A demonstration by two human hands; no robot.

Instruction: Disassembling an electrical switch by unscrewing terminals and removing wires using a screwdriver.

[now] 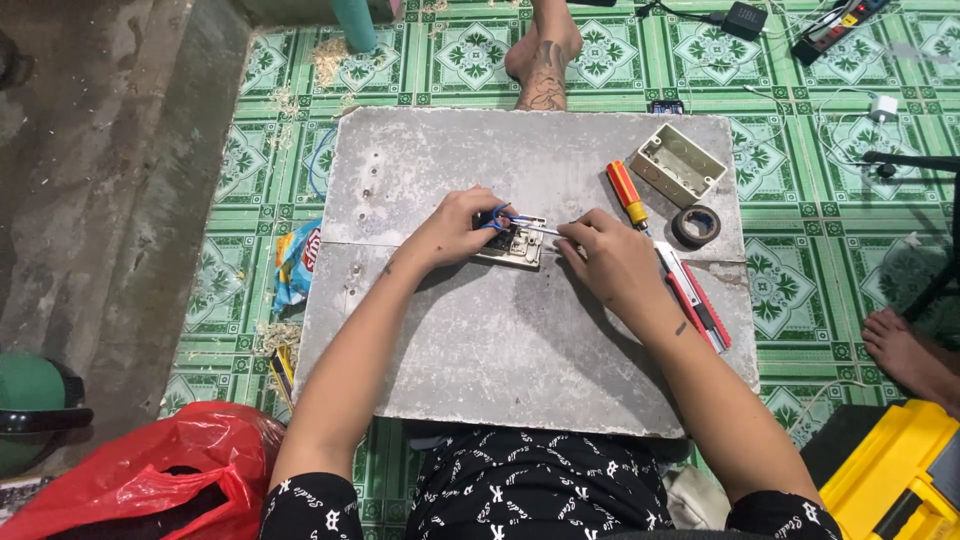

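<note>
My left hand (455, 228) holds down a beige switch plate (515, 247) lying back-up on a grey board (520, 340), with a blue wire (495, 217) looped by my fingers. My right hand (610, 258) grips a thin metal screwdriver (535, 228) whose tip points left into the back of the plate.
On the board's right side lie a red-and-yellow screwdriver (627, 192), a beige wall box (678, 164), a roll of black tape (697, 226) and a red utility knife (695, 297). A red plastic bag (150, 480), a yellow toolbox (895, 480) and another person's feet (545, 50) surround it.
</note>
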